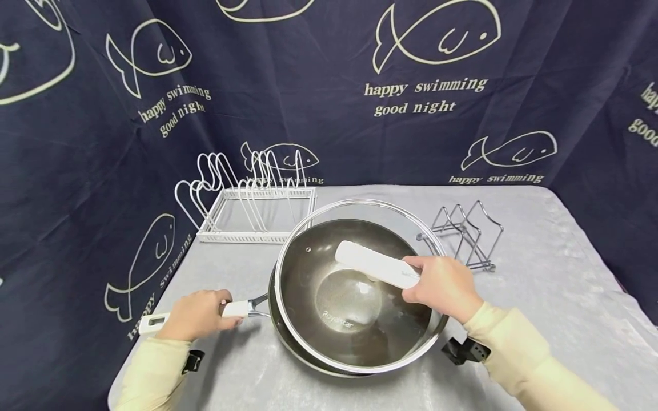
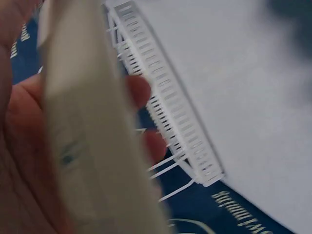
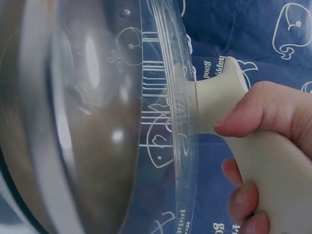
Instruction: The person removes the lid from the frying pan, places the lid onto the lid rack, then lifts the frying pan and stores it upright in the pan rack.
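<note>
A dark frying pan (image 1: 289, 343) lies on the table in the head view, its white handle (image 1: 235, 309) pointing left. My left hand (image 1: 197, 314) grips that handle, which fills much of the left wrist view (image 2: 97, 122). Over the pan is a clear glass lid (image 1: 308, 319) with a metal rim, set off toward the back. My right hand (image 1: 444, 284) holds the lid by its long white handle (image 1: 377, 265), thumb on one side and fingers curled round the other. "Royalstar" lettering shows through the glass. Whether the lid's rim touches the pan is unclear.
A white wire rack (image 1: 257, 235) with upright loops stands at the back left. A smaller metal rack (image 1: 465, 234) sits behind the right hand. The grey cloth-covered table (image 1: 545, 319) extends to both sides. Behind it hangs a dark blue curtain (image 1: 329, 74) with fish drawings.
</note>
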Demonstrator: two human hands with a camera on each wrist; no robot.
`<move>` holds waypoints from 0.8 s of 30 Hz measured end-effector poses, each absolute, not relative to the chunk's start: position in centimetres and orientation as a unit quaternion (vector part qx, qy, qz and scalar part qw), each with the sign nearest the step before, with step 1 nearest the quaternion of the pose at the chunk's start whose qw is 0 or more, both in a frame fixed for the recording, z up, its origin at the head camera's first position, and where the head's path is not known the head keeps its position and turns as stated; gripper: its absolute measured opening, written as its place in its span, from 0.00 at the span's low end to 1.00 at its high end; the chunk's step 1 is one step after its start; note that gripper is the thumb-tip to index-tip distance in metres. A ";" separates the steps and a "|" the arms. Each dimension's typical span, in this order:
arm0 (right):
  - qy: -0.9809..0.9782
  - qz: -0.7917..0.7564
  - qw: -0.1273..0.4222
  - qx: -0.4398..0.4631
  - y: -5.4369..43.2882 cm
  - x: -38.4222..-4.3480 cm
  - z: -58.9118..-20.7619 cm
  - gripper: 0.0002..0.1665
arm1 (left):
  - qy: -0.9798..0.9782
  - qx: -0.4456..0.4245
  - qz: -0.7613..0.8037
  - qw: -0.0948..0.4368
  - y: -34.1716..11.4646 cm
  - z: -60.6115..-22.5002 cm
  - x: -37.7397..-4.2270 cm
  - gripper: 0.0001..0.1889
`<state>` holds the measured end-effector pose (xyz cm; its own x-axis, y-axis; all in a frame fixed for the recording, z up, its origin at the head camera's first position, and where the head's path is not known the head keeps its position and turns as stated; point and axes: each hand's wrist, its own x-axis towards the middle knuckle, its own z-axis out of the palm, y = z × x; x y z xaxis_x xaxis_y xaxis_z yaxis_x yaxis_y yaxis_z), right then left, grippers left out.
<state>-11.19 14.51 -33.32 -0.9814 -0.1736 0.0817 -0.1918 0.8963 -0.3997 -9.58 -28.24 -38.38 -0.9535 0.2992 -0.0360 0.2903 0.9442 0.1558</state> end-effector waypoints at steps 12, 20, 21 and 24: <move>-0.976 0.196 0.054 0.077 16.4 -10.2 -31.7 0.35 | 0.954 0.282 0.086 -0.058 -26.2 -35.9 -11.4 0.32; -0.975 0.191 0.085 0.079 17.3 -10.2 -30.8 0.35 | 0.933 0.348 0.066 -0.068 -22.3 -33.2 -14.4 0.34; -0.974 0.193 0.086 0.078 17.3 -10.2 -30.7 0.36 | 0.931 0.352 0.066 -0.069 -22.0 -33.0 -14.6 0.34; -0.973 0.195 0.089 0.079 17.5 -10.2 -30.4 0.36 | 0.931 0.354 0.066 -0.057 -21.3 -32.8 -14.9 0.34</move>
